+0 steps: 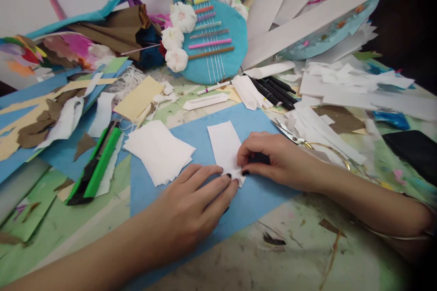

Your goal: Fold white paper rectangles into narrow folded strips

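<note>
A narrow white paper strip (223, 143) lies on a blue sheet (160, 202). My left hand (196, 200) rests over its near end, fingers stretched out and lying flat, fingertips on the paper. At the strip's right edge, my right hand (273, 159) pinches the paper near its lower end between thumb and fingers. Some folded or creased paper shows between the fingertips, partly hidden by them. Left of the strip sits a fanned stack of white papers (160, 150).
A green cutter (97, 163) lies at the left. Scissors (290, 132) lie just beyond my right hand, near black markers (275, 93). A blue paper guitar (218, 50) with white flowers stands at the back. Paper scraps (324, 132) surround the blue sheet.
</note>
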`<action>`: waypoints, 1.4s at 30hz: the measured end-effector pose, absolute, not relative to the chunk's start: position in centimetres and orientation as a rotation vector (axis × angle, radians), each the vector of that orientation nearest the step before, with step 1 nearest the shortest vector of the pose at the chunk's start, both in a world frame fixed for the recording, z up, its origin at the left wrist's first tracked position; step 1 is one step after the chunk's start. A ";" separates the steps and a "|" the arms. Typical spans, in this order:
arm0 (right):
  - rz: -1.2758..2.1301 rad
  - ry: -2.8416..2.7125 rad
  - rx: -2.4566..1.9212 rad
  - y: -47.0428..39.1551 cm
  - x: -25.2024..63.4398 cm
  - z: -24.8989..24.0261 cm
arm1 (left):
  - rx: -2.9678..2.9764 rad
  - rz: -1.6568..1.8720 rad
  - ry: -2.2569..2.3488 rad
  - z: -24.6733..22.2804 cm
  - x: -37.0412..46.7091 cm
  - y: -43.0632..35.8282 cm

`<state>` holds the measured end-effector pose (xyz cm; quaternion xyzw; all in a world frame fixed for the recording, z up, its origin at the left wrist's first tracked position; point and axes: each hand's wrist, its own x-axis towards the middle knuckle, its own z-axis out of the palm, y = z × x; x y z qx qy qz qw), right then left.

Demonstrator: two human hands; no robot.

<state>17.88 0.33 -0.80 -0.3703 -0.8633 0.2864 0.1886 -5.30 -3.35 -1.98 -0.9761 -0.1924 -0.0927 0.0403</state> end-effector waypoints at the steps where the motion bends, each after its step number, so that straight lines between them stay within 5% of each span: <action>1: 0.808 -2.425 -1.052 0.3 17.9 -0.8 | -2.999 -0.272 -0.593 -1.9 -5.3 -3.3; 42: 0.799 -2.476 -0.934 0.4 17.9 -1.0 | -3.011 -0.335 -0.776 -2.0 -4.1 -4.1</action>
